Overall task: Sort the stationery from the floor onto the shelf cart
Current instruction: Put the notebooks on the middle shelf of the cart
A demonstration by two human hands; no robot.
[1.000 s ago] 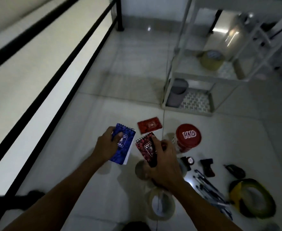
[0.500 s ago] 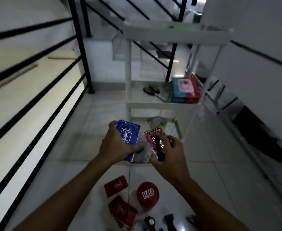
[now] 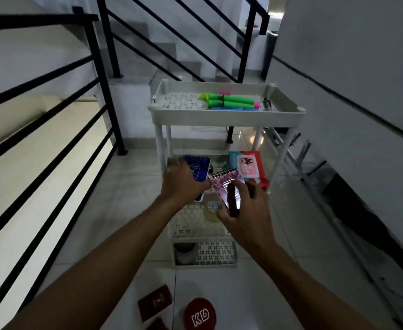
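The left hand (image 3: 183, 181) grips a blue spiral notepad (image 3: 196, 169), fingers curled over its cover, holding it at the left of the shelf cart's (image 3: 226, 115) middle tier. The right hand (image 3: 245, 211) holds a red spiral notepad (image 3: 226, 184) tilted toward the camera, thumb pressed on its cover together with a dark, narrow object whose kind cannot be made out. Both notepads carry a small white emblem; its text is too small to read.

On the middle tier, right of the hands, lies a red-and-teal packet (image 3: 249, 166) with a white label showing a dark figure; its wording is illegible. A yellowish round item (image 3: 211, 214) on a lower tier is largely hidden behind the right hand. The top tray holds green highlighters (image 3: 231, 101) with pink ends, lying on something blue, and a dark slim object at the tray's right edge. The lowest tier holds a dark cylindrical container (image 3: 183, 254), only partly visible.

The cart is white plastic with perforated shelves and stands on a pale, glossy tiled floor (image 3: 124, 210). On the floor near the bottom edge lie a red round lid (image 3: 200, 314) lettered "KD" in white and a dark red card (image 3: 155, 302) with a white mark; another red item beside it is cut off by the frame.

The setting is a dim stair landing: a black metal railing (image 3: 52, 129) runs along the left, grey stairs (image 3: 171, 58) rise behind the cart, and a white wall (image 3: 350, 55) with a dark diagonal line stands at right.
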